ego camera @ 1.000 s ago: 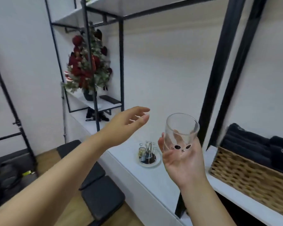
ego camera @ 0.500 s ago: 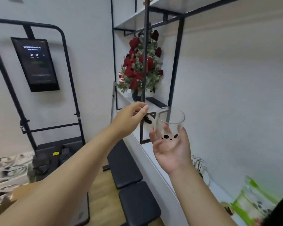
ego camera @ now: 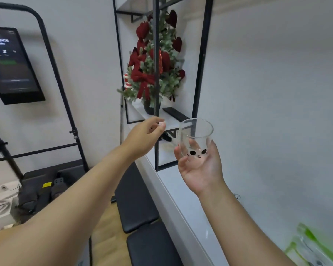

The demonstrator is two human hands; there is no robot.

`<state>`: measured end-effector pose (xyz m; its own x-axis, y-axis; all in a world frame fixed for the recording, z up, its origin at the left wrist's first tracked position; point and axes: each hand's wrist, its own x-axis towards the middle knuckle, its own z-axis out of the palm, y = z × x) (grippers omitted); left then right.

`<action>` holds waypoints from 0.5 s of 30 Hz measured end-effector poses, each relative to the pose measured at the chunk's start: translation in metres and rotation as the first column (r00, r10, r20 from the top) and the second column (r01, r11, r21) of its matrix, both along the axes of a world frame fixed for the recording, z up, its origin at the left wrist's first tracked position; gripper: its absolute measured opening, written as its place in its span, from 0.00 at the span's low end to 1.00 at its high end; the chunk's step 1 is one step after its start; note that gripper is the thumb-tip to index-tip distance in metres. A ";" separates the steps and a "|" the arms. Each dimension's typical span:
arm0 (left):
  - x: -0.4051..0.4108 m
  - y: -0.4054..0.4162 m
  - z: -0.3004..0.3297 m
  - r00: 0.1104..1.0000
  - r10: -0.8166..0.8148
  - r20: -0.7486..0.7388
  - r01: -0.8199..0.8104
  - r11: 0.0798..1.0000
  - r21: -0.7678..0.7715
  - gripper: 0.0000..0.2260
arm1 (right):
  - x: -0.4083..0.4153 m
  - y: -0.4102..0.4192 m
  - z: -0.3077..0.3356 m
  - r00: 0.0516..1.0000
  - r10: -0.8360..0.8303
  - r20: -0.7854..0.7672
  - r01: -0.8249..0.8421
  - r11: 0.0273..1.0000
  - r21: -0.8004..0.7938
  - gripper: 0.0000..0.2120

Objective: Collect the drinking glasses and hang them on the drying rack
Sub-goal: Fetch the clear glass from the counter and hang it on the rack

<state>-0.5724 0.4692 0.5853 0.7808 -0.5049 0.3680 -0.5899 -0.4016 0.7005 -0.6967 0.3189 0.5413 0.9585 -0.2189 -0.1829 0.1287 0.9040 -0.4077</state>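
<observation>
A clear drinking glass (ego camera: 196, 136) with a small black cat face printed near its base stands upright in my right hand (ego camera: 201, 169), which grips it from below, palm up, above the white counter (ego camera: 183, 204). My left hand (ego camera: 144, 138) reaches forward to the left of the glass with fingers loosely curled and nothing in it, close to the black shelf post (ego camera: 156, 77). The drying rack is hidden behind my right forearm; only a bit of wire (ego camera: 237, 196) shows there.
A black metal shelf frame (ego camera: 199, 73) rises from the counter and holds a red-and-green decorated plant (ego camera: 154, 60) and a dark flat device (ego camera: 176, 114). Black padded benches (ego camera: 138, 204) lie on the wooden floor below. A green-and-clear bag (ego camera: 313, 246) sits at bottom right. A wall screen (ego camera: 13, 66) hangs at left.
My view has swung left along the counter, so the wicker basket and the rack on its plate have left sight. Both hands keep their poses, the glass still in my right hand.
</observation>
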 end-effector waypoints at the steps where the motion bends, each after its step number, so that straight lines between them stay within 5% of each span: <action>1: 0.011 -0.011 -0.003 1.000 -0.015 -0.001 0.015 1.000 -0.001 0.20 | 0.007 -0.009 -0.002 1.000 -0.020 -0.002 0.020 1.000 0.000 0.24; 9: 0.110 -0.104 -0.035 0.974 -0.223 -0.039 0.223 0.975 -0.012 0.21 | 0.073 -0.071 -0.026 0.973 -0.226 -0.055 0.226 0.974 -0.002 0.27; 15: 0.176 -0.185 -0.062 0.883 -0.463 -0.080 0.465 0.885 0.010 0.18 | 0.117 -0.111 -0.042 0.866 -0.490 -0.104 0.492 0.870 -0.003 0.28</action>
<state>-0.3963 0.2841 0.5235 0.4788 -0.8254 0.2990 -0.6609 -0.1148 0.7416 -0.5795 0.2076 0.4996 0.7050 -0.6513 -0.2808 0.5189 0.7435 -0.4219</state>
